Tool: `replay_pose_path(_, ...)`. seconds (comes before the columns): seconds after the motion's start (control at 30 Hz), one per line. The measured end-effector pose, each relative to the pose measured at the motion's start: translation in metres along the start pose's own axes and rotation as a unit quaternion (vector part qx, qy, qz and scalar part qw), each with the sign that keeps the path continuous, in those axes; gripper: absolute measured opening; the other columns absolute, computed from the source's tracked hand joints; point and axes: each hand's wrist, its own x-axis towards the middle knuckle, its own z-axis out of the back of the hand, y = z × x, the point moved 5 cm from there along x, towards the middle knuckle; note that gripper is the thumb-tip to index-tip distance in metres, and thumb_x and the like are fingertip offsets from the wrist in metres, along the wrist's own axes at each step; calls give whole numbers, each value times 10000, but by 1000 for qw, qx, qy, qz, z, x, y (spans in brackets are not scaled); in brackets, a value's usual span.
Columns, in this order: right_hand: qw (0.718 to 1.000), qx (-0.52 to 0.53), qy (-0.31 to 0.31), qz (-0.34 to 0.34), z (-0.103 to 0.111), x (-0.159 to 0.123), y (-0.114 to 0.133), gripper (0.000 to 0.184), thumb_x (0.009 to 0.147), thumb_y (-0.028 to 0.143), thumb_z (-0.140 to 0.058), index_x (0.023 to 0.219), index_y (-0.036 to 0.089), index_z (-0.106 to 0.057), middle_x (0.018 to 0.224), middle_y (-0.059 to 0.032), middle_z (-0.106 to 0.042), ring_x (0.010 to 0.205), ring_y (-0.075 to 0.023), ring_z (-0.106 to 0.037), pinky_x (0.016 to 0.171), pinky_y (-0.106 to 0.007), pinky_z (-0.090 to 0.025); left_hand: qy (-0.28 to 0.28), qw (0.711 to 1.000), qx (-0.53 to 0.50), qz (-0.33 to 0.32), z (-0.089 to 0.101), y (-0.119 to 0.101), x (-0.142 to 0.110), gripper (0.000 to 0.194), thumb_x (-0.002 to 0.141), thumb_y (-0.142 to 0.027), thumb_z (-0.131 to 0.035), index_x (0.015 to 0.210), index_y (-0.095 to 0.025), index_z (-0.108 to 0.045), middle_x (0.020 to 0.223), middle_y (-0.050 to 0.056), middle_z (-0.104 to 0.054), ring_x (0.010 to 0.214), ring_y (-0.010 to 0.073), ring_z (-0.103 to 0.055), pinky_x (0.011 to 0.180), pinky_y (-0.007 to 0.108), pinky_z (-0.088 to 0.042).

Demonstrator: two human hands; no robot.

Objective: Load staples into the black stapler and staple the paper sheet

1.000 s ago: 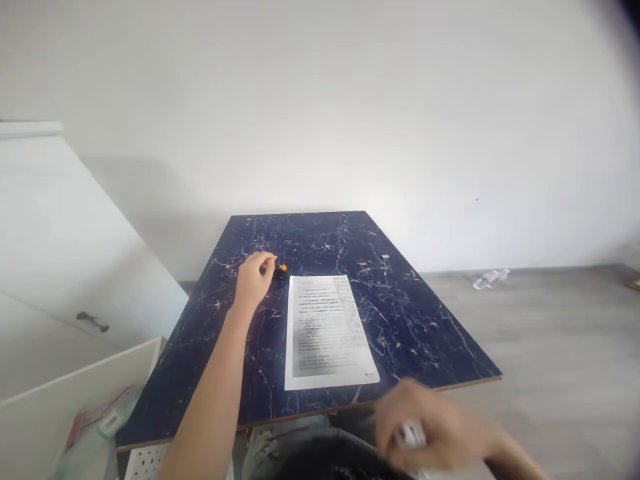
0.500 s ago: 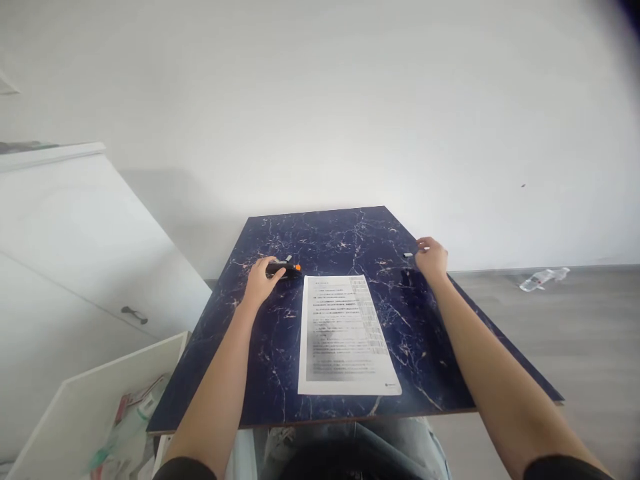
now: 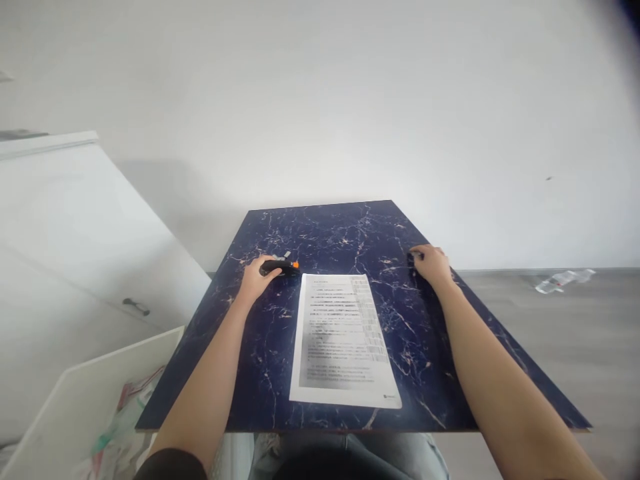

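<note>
My left hand (image 3: pixel 255 276) is closed around a black stapler (image 3: pixel 280 267) with an orange end, low over the table's left side. Just behind it lies a small pale piece (image 3: pixel 287 254). On the right side, my right hand (image 3: pixel 432 263) has its fingers closed on a small black-and-white piece (image 3: pixel 415 255), mostly hidden by the fingertips. Between my forearms, a printed sheet of paper (image 3: pixel 345 340) lies flat near the front edge, touched by neither hand.
The dark blue marbled table (image 3: pixel 325 233) stands against a white wall (image 3: pixel 320 113). To the left are a white cabinet (image 3: pixel 75 220) and an open drawer (image 3: pixel 120 353) with assorted items. A clear plastic bottle (image 3: pixel 565 281) lies on the grey floor at right.
My right hand has moved slightly left, and its fingers now cover the small piece that lay beside them. My left hand stays at the stapler. The view has shifted a little.
</note>
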Motion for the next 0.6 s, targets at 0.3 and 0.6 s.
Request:
replay_pose_path(0.3, 999, 26, 8, 34, 11, -4, 27, 306, 840, 165, -553, 1056, 157, -768, 980, -135, -750, 954, -282, -663, 969, -434, -492, 4, 1000, -12, 2, 0, 2, -1, 281, 863, -401, -707, 1075, -217, -691, 1115, 77, -736, 1042, 257, -665, 956, 387, -479)
replay_pose_path(0.6, 945, 210, 183, 170, -62, -23, 250, 234, 844, 116, -672, 1045, 201, -757, 932, -74, -775, 844, -207, -708, 861, -337, -554, 3, 996, -85, 10, 1, 10, -1, 330, 856, -448, -711, 1089, -217, -678, 1109, 71, -728, 1041, 256, -665, 952, 385, -487)
